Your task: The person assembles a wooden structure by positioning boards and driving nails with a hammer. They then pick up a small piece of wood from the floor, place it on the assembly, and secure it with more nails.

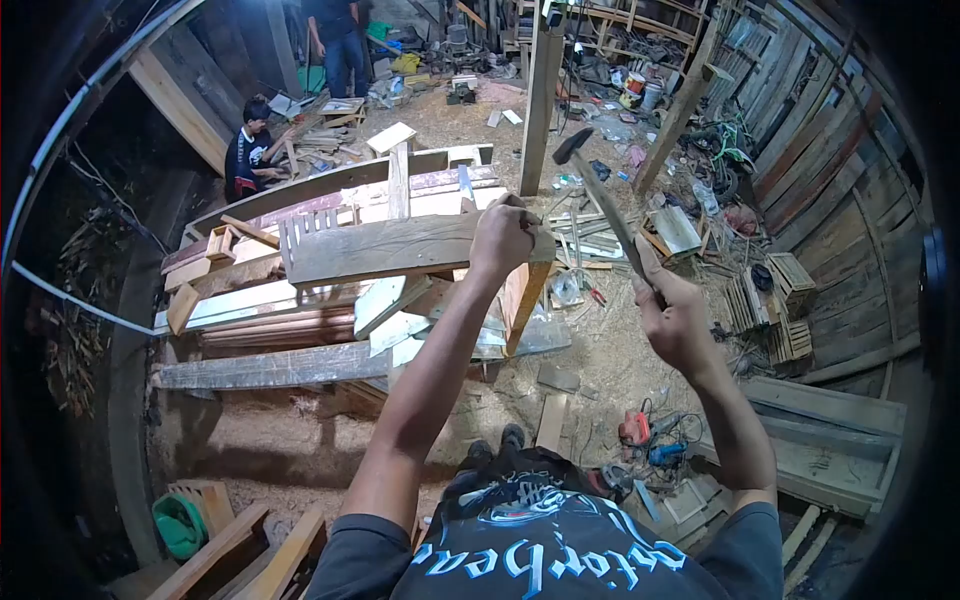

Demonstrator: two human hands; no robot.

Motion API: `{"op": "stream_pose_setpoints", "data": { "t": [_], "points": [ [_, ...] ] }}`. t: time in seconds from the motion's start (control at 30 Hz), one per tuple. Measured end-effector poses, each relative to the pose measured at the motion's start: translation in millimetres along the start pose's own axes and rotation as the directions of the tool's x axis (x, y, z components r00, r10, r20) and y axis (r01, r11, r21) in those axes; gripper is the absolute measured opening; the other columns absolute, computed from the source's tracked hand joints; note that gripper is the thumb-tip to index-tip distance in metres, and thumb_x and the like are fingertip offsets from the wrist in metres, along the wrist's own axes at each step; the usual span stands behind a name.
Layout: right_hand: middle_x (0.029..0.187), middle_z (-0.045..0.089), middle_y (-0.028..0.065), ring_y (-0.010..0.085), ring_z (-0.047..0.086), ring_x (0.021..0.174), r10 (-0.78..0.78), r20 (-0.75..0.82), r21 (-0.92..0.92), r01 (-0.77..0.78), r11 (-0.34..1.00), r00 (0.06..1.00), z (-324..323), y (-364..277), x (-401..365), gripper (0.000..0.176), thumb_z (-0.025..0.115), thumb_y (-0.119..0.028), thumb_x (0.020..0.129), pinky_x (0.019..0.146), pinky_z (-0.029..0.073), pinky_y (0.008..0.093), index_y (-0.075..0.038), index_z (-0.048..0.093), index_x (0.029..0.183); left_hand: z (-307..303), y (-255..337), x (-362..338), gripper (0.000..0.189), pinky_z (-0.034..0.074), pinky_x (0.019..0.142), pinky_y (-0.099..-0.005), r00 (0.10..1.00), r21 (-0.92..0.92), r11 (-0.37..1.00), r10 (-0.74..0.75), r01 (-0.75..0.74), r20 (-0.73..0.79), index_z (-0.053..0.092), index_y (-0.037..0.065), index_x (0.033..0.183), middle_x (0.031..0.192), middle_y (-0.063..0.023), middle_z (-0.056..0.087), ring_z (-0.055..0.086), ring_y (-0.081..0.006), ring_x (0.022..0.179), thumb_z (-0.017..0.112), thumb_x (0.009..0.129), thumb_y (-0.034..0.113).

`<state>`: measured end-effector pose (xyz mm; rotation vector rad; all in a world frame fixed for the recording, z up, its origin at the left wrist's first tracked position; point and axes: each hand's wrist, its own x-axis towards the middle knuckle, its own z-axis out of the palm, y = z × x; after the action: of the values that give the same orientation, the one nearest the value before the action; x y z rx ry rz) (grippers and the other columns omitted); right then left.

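My right hand [672, 318] is wrapped round the wooden handle of a hammer [608, 205], raised to the right of the workpiece with its dark head up. My left hand [503, 238] is closed in a pinch at the right end of a wooden board [385, 248]. Whatever its fingertips hold, if anything, is too small to make out. The board lies level across the work, with a row of short slats [310, 228] at its left end. Under its right end stands an upright wooden leg [522, 305].
Stacked planks [270, 367] lie beneath and around the board. A wooden post [541, 110] rises beyond my left hand. Red and blue power tools [637, 428] sit on the sawdust-covered floor. One person [252, 150] sits at the far left; another [338, 45] stands behind.
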<state>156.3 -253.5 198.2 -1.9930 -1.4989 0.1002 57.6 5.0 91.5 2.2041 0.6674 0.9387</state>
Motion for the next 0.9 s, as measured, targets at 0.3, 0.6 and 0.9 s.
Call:
{"op": "stream_pose_setpoints", "data": {
  "t": [0.3,0.6,0.9],
  "points": [
    [0.076,0.064,0.0194,0.0215,0.058,0.060,0.040,0.185,-0.047,-0.032,0.998,0.982,-11.0,-0.2,-0.2,0.045,0.057,-0.010,0.096,0.060,0.048,0.0327,-0.005,0.052,0.140,-1.4,2.5,-0.1,0.015,0.052,0.086,-0.0409,1.000,0.031,1.000,0.000,0.001,-0.016,0.076,0.003,0.082,0.091,-0.0182,0.067,0.064,-0.0348,0.091,0.066,0.072,0.009],
    [0.073,0.058,0.0224,0.0299,0.057,0.060,0.111,0.131,0.034,-0.117,0.993,0.985,-7.3,-5.0,-0.1,0.044,0.056,-0.006,0.094,0.059,0.046,0.0368,-0.002,0.053,0.137,-1.8,3.2,2.8,0.017,0.052,0.084,-0.0412,0.997,0.010,0.999,-0.044,0.043,0.056,0.077,0.004,0.083,0.090,-0.0184,0.067,0.064,-0.0350,0.089,0.067,0.071,0.012],
    [0.081,0.061,0.0262,0.0258,0.058,0.062,-0.001,-0.021,-0.027,0.001,1.000,1.000,4.4,4.8,-3.7,0.049,0.058,-0.011,0.096,0.063,0.048,0.0350,-0.010,0.048,0.144,4.1,-7.6,3.2,0.014,0.054,0.080,-0.0391,0.997,0.012,0.998,-0.055,0.054,0.062,0.075,0.000,0.085,0.090,-0.0168,0.068,0.068,-0.0310,0.083,0.068,0.075,0.008]
  ]
}}
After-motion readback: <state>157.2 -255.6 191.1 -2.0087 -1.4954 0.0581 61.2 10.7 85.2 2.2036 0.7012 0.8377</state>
